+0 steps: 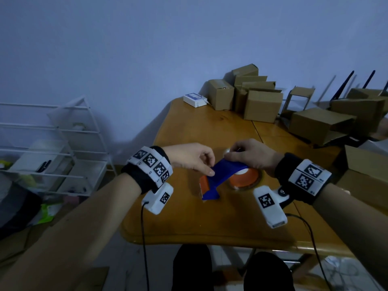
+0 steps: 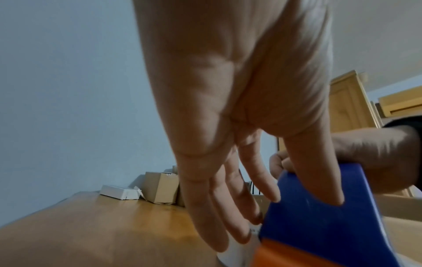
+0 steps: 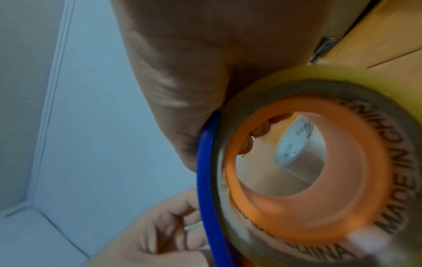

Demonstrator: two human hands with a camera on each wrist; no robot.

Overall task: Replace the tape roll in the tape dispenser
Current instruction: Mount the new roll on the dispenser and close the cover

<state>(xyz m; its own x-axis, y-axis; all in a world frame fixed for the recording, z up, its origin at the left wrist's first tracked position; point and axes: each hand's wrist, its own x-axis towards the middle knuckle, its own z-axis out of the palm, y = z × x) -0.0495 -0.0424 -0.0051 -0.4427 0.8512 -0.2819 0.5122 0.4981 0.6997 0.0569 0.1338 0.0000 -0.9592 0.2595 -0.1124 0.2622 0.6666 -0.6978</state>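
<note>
Fingers of the left hand (image 1: 192, 157) pinch the front of the blue tape dispenser (image 1: 222, 172), thumb on its top face and the other fingers (image 2: 219, 207) reaching down near the orange front part, where a white strip shows. The right hand (image 1: 251, 157) curls over the back of the dispenser and clamps it, its fingers closed round the blue frame. A clear tape roll (image 3: 319, 177) already sits on the orange hub (image 1: 243, 177), and the dispenser lies on its side on the wooden desk (image 1: 210, 217). Through the hub's hole a second, white roll (image 3: 292, 142) shows behind; I cannot tell whether it lies flat on the desk.

The step in hand looks like threading the loose end forward to the cutter. To do it well, keep the right hand firm so the frame does not twist, draw the tape straight along the blue guide with the sticky side off the plastic, and keep fingertips away from the cutter's teeth. Cardboard boxes (image 1: 262, 103) stand well apart at the far edge.
</note>
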